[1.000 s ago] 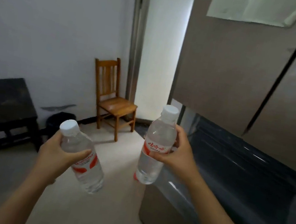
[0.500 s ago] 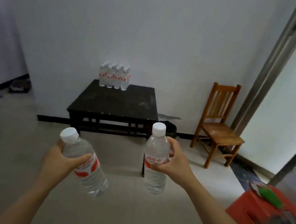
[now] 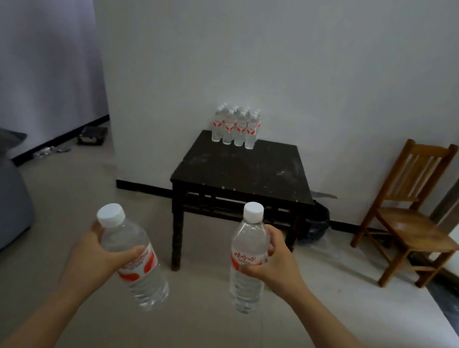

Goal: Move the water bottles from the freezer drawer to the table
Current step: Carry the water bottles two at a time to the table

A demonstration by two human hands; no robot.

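Dark table (image 3: 252, 174) ahead, left bottle (image 3: 133, 258) tilted, right bottle (image 3: 248, 258) upright

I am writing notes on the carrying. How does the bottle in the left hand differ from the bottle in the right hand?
The left bottle is tilted, cap toward the upper left; the right bottle is upright. The left hand grips above the label; the right hand grips at label height. Both are clear, white-capped, red-labelled.

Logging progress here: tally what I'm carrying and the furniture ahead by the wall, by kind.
Water bottles held: 2, tilted bottle in left hand, upright bottle in right hand
Tables: 1, table
Chairs: 1, chair
Total: 4
The grouped bottles on the table are too crowded to count.
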